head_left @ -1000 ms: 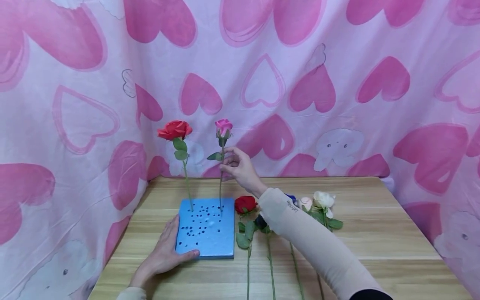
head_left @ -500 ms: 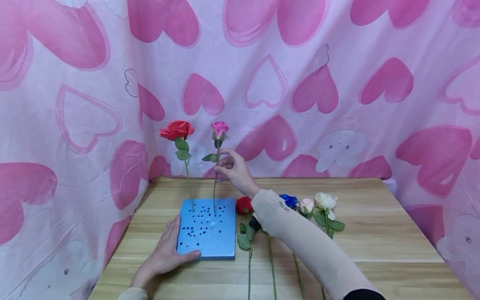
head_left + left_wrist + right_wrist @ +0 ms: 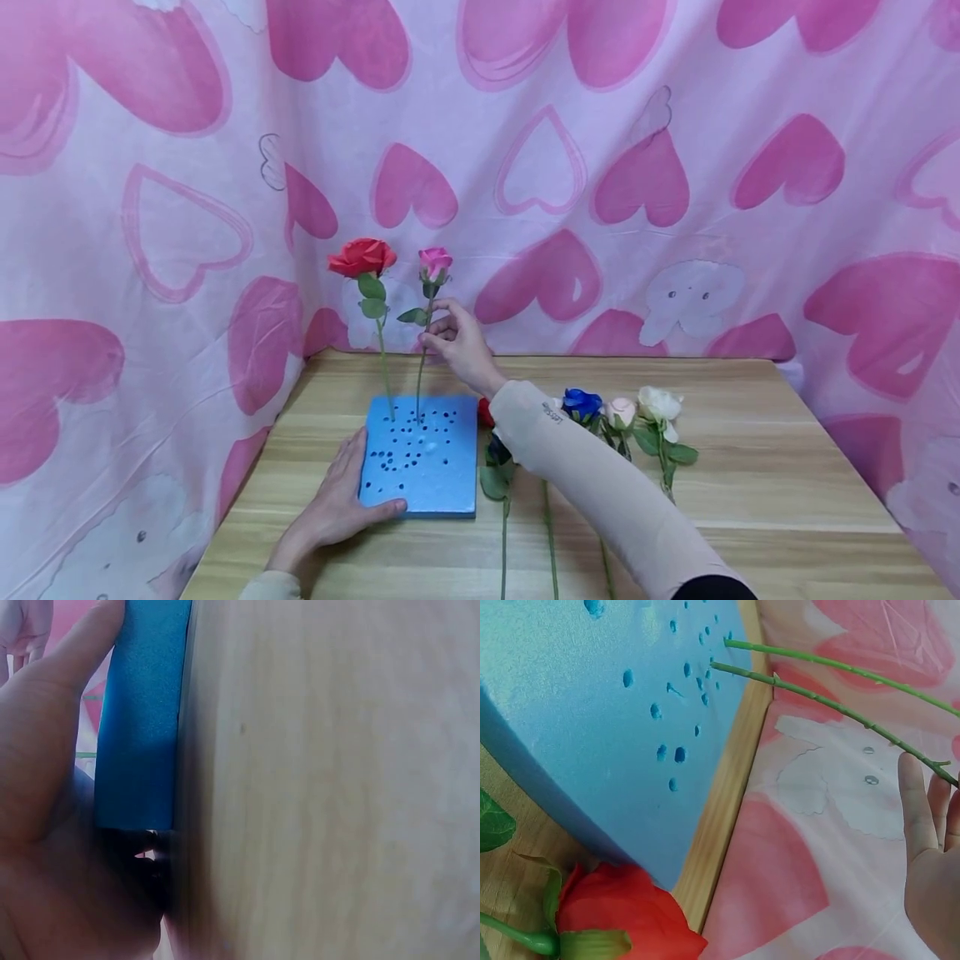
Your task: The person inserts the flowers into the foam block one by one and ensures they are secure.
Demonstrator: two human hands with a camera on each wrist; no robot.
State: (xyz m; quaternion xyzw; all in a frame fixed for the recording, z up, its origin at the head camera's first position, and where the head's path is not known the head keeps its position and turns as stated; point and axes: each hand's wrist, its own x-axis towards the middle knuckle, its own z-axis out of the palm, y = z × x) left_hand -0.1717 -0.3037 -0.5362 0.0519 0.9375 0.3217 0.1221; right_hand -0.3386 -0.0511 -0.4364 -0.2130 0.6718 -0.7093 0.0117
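Currently, at the left of the wooden table (image 3: 787, 475), the left hand (image 3: 337, 496) rests against the left edge of the blue board (image 3: 442, 492). Its fingers lie almost straight along this edge, and its thumb, spread apart from them, lies over the near side. This hand stays where it was, so I judge that it keeps the board steady.

Next comes the orange-red rose (image 3: 363, 258), which stands upright with its stem in the far left part of the board. Just right of it is the pink rose (image 3: 435, 262), also upright, with its lower end at the far holes. Compared with one second ago, this lower end has moved to the left over the board, nearer to the stem of the orange-red rose. In my judgement, this means that a different hole is now chosen. Whether the stem is already inside the hole, I cannot tell.

The right hand (image 3: 461, 346) pinches the pink rose's stem below the leaf, between thumb and fingers.

Farther right, the other flowers lie on the table: the dark red rose (image 3: 485, 412), partly hidden by the sleeve (image 3: 585, 483), the blackish rose (image 3: 497, 450), the blue rose (image 3: 582, 404), the pale pink rose (image 3: 621, 412) and the white rose (image 3: 660, 403).
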